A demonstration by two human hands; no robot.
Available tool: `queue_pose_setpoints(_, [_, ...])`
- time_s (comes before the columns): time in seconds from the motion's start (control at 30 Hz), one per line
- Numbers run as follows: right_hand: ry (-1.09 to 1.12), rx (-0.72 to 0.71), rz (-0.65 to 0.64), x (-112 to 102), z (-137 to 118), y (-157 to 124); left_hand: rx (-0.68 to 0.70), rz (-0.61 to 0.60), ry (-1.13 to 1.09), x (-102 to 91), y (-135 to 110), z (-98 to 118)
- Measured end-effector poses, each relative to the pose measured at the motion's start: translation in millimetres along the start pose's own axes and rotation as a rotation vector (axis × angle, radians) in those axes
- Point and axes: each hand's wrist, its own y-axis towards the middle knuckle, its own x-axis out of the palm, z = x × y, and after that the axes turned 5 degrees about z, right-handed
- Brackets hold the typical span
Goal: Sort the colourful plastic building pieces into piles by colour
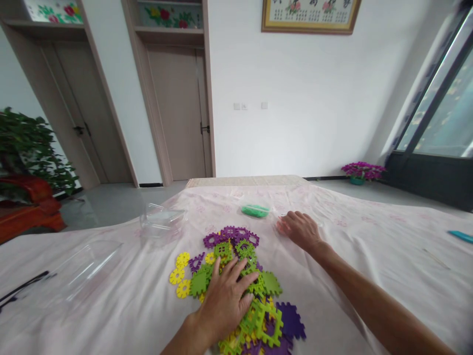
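My left hand (231, 291) lies with fingers spread on a heap of plastic building pieces with notched edges. Green pieces (271, 283) surround it, purple ones (229, 231) lie at the far edge, and a dark purple square piece (291, 319) is at the near right. Yellow round pieces (177, 275) lie to its left. Farther right, my right hand (301, 230) rests with curled fingers on a clear plastic bag with something pinkish-red (283, 226) in it, partly hidden by the hand. Left of that hand lies a clear bag of green pieces (255, 211).
A clear plastic box (162, 219) and a second clear plastic container (92, 266) stand on the left of the pale flowered cloth (148, 291). Black glasses-like arms (25, 286) lie at the left edge. A blue item (461, 236) lies far right.
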Motion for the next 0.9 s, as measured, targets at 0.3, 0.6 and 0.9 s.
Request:
queue_pose_setpoints(0.3, [0.670,-0.008,0.017,-95.5,-132.3,13.3,-0.147,0.165,-0.017,-3.5,0.4,-6.9])
queue_pose_setpoints(0.6, [1.044,0.449,-0.208,-45.3,-59.4,-2.9,-0.244,0.340,-0.039,-7.2,-5.2,-14.6])
queue_pose_setpoints(0.9, [1.221,0.610,-0.325,-31.9,-99.0,-7.7,-0.363,0.506,-0.059,-6.1,-0.3,-24.8])
